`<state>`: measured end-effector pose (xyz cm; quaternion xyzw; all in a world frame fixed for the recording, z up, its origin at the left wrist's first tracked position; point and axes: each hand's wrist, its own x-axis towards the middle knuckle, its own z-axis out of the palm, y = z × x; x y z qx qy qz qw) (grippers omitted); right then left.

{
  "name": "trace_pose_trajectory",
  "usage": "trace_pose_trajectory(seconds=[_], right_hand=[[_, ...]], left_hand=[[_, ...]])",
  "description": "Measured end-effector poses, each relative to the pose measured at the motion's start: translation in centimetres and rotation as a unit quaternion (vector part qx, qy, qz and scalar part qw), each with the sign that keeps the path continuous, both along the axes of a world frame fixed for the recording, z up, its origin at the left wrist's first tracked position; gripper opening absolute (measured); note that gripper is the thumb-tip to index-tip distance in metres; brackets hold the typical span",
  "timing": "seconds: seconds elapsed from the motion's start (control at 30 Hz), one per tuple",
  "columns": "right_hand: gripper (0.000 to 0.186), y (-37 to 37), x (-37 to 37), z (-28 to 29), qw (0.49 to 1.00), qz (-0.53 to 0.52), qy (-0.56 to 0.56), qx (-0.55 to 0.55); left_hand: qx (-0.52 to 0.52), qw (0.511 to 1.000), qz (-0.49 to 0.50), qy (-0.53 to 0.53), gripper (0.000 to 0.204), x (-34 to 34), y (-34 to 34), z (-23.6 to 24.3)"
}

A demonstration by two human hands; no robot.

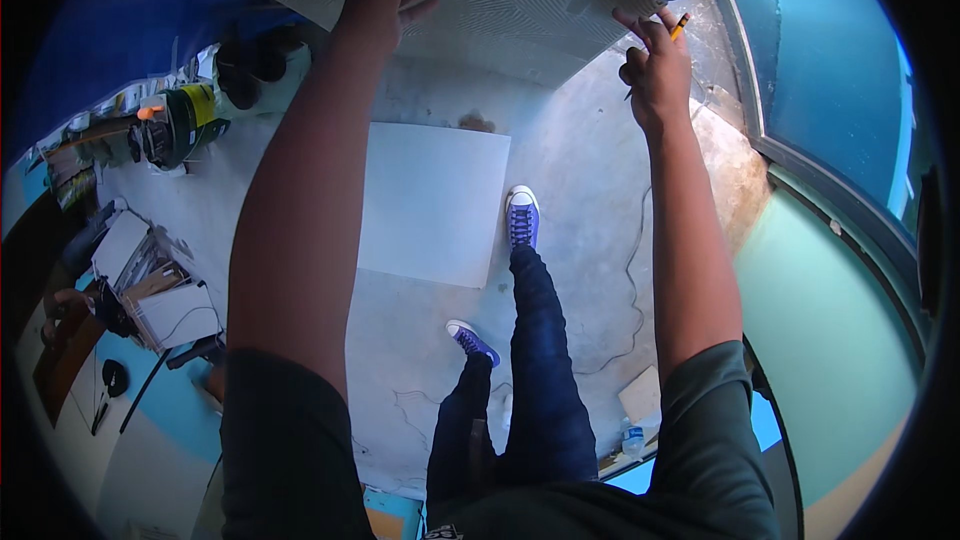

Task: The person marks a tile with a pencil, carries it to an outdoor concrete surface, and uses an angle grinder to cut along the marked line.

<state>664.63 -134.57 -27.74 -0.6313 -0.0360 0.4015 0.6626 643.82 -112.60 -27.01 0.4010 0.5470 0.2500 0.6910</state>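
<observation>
A large pale board [500, 10] with a combed, ridged coating spans the upper view beside a deep blue surface [110, 10]. My left hand [385, 0] is raised against the board, fingers apart and stretched out; its topmost part runs close to the frame's edge. At the board's right corner, my right hand [655, 65] has a yellow pencil [679, 26] held among curled fingers, with other fingertips reaching the board's edge. Below, a plain white panel [425, 200] lies on the grey floor beside my purple sneakers [521, 218].
Bags [185, 120] and piled boards [175, 315] clutter the left. A framed blue pane [820, 100] and pale green surface [820, 340] line the right. A thin cord [630, 275] crosses the floor toward a plastic bottle [632, 440] at lower right.
</observation>
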Motion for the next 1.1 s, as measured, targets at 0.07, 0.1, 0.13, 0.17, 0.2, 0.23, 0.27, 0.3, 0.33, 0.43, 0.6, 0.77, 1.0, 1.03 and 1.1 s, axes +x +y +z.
trace_pose_trajectory(seconds=[0.07,0.1,0.13,0.17,0.2,0.23,0.27,0.3,0.33,0.43,0.6,0.77,1.0,1.03,1.1], right_hand=[[0.043,0.8,0.0,-0.2,1.000,0.005,-0.001,0.005],[0.041,0.5,0.5,-0.4,1.000,0.005,-0.009,0.006],[0.036,0.3,0.8,-0.7,1.000,0.013,-0.009,0.006],[0.036,0.0,1.0,-1.0,1.000,0.013,-0.008,0.003],[0.033,0.1,1.0,-0.8,1.000,0.020,-0.001,0.001],[0.031,0.1,0.9,-0.6,1.000,0.027,0.006,0.000],[0.031,0.1,0.7,-0.3,1.000,0.028,0.009,0.003],[0.030,-0.3,0.7,-0.2,0.999,0.035,0.012,-0.008],[0.029,-0.6,0.5,0.1,0.999,0.042,0.017,-0.018],[0.031,-3.2,-0.3,0.7,0.998,0.026,0.048,-0.004],[0.033,-8.7,-2.8,2.0,0.990,0.072,0.118,0.004],[0.027,-13.2,-5.7,2.4,0.968,0.055,0.195,-0.145],[0.037,-16.9,-4.9,-6.3,0.928,0.066,0.292,-0.223],[0.043,-16.4,-4.5,-6.2,0.936,0.088,0.211,-0.266],[0.053,-15.0,-3.6,-6.0,0.904,0.154,-0.036,-0.397]], left_hand=[[-0.020,1.000,0.001,0.023,0.079,2.0,1.9,-0.6],[-0.043,0.998,-0.003,0.039,0.079,2.9,2.0,-1.0],[-0.047,0.998,-0.003,0.040,0.079,3.2,1.9,-1.3],[-0.063,0.997,-0.004,0.042,0.080,3.4,1.7,-1.5],[-0.075,0.996,-0.004,0.047,0.081,3.2,2.0,-1.7],[-0.073,0.996,-0.003,0.049,0.081,3.0,2.4,-1.8],[-0.063,0.997,0.003,0.055,0.079,2.9,3.0,-1.7],[-0.055,0.997,0.009,0.060,0.076,2.8,3.1,-1.7],[-0.054,0.997,0.009,0.062,0.076,2.4,3.0,-1.7],[-0.105,0.993,0.003,0.052,0.070,1.0,1.2,-1.0],[-0.176,0.980,0.091,0.013,0.049,-4.9,-4.0,1.7],[-0.193,0.965,0.174,0.030,0.038,-11.2,-9.6,2.1],[-0.200,0.955,0.206,0.079,0.044,-16.4,-14.1,0.8],[-0.200,0.955,0.203,0.077,0.044,-17.0,-14.3,0.9],[-0.200,0.955,0.207,0.070,0.044,-17.6,-14.5,0.8]])
